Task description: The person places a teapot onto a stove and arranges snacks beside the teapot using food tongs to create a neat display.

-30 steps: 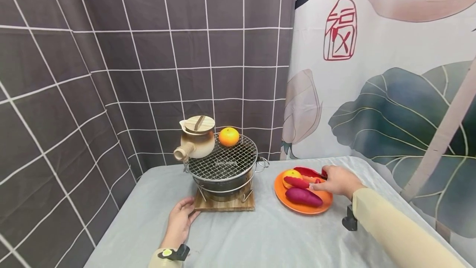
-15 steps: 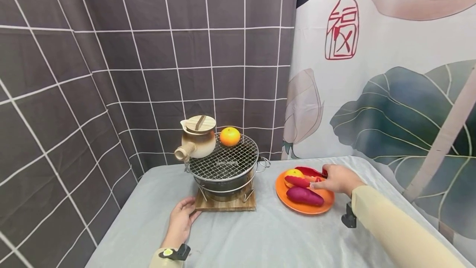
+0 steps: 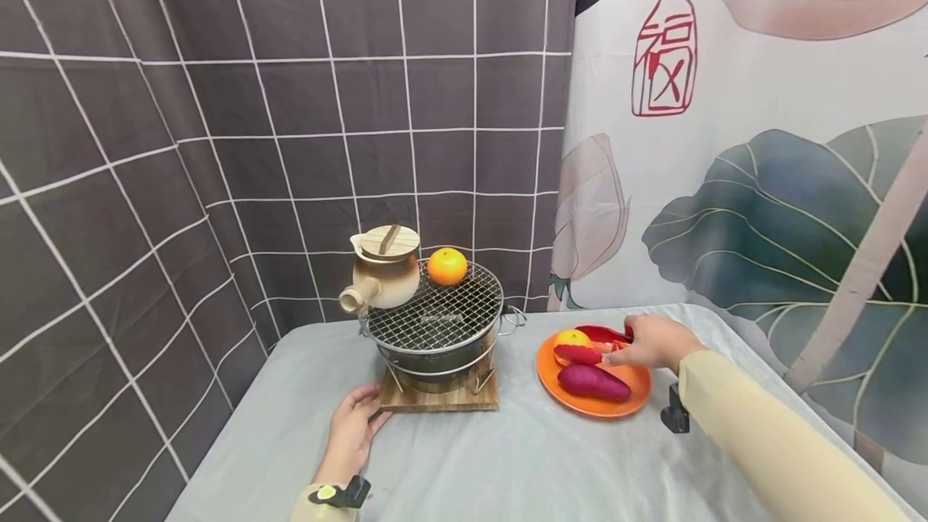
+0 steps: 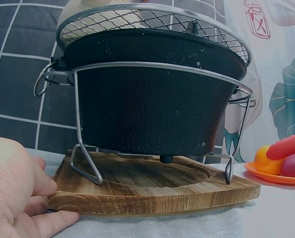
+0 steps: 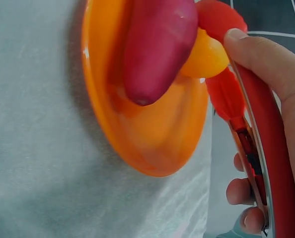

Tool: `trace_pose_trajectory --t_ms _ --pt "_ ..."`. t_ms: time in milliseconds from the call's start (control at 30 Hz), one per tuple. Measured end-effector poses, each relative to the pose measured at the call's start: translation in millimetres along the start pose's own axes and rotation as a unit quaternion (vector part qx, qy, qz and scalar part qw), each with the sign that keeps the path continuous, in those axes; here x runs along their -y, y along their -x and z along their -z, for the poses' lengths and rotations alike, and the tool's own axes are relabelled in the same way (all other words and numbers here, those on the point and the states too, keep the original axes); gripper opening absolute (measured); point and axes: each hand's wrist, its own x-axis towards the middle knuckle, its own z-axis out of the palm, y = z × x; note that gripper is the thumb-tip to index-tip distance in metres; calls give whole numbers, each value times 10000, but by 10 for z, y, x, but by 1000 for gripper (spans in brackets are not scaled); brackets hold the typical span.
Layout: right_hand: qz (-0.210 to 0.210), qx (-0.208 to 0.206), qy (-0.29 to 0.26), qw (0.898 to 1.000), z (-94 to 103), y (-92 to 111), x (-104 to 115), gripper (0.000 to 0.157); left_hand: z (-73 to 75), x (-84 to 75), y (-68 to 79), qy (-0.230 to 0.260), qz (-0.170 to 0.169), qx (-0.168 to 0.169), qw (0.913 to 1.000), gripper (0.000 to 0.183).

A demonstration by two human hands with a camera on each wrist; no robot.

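Note:
In the head view my right hand (image 3: 656, 341) grips red tongs (image 3: 577, 354) over an orange plate (image 3: 548, 379). The tong heads stand on either side of a tangerine (image 3: 569, 337) on that plate. A purple sweet potato (image 3: 594, 383) lies in front of it. In the right wrist view the thumb presses one tong arm (image 5: 271, 144) while the fingers curl behind the other. My left hand (image 3: 351, 430) holds the left front corner of a wooden board (image 4: 152, 202), thumb along its front edge. A black stove (image 4: 152, 104) in a wire stand rests on the board.
A round wire grill (image 3: 435, 325) tops the stove. On it sit a clay pot (image 3: 395, 284) with a wooden lid and side handle, and another tangerine (image 3: 447, 266). A metal ring handle (image 3: 515, 316) juts out toward the plate. Curtains hang behind the cloth-covered table (image 3: 507, 474).
My right hand has shifted very slightly left and up with the tongs. My left hand stays at the board, and the stove, pot and plate keep their places.

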Motion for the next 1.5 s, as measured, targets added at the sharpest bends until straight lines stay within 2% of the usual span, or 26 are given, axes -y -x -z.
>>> trace_pose_trajectory --t_ms 333,567,933,1267,1500 --pt "-128 194 19 9997 61 -25 98 76 8 8 -7 4 14 -15 10000 38" --pt "-77 84 147 9998 71 -47 134 73 12 6 -12 12 24 -4 10000 38" --pt "-69 31 178 9998 89 -29 134 77 7 -9 7 33 34 -20 10000 36" --pt "7 28 205 9998 261 7 176 75 -9 -33 24 37 76 -53 10000 36" --pt "139 -110 125 9998 377 12 200 67 -21 -17 22 55 61 -47 10000 36"
